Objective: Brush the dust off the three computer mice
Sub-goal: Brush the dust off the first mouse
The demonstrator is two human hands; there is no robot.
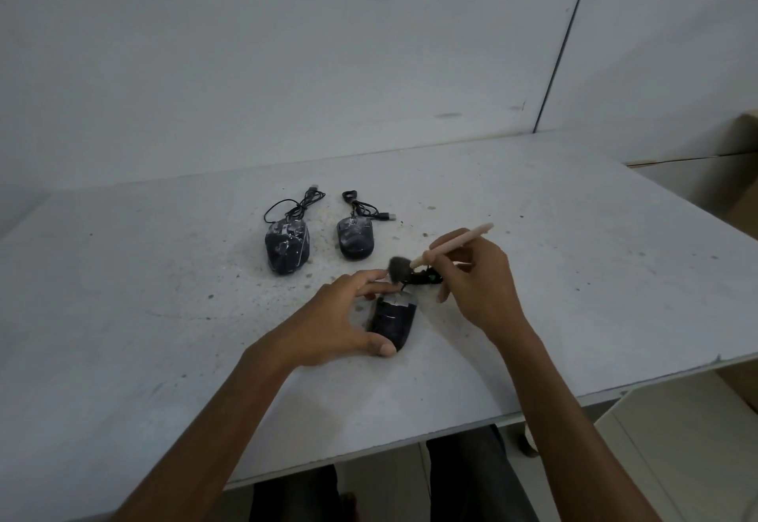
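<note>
The grey desk (123,316) is speckled with grit and pale dust, thickest round the two farther mice. Furthest left lies the left mouse (286,251), dark with pale dusty streaks, its nose pointing away. Its black cable (295,205) is looped loosely behind it, with the plug towards the wall. Just beside it on the right, not touching, lies the middle mouse (355,239), streaked in the same way, and its cord (365,207) trails back with the USB plug lying off to the right. Nearer the front edge, the left hand (340,316) holds the near mouse (391,322) on the desk, thumb curled against its near end and fingers reaching along its far left side. This mouse looks darker, with pale dust mostly across its front buttons. Just beyond its nose hangs the grey bristle head of the brush (443,248), close to the left fingertips; I cannot tell whether the bristles touch the mouse. The pale wooden handle slopes up to the right, pinched between thumb and fingers of the right hand (480,279). Under the handle a bundled black cord (424,277) lies on the desk. Beyond the desk at far right stands a cardboard box (738,144).
</note>
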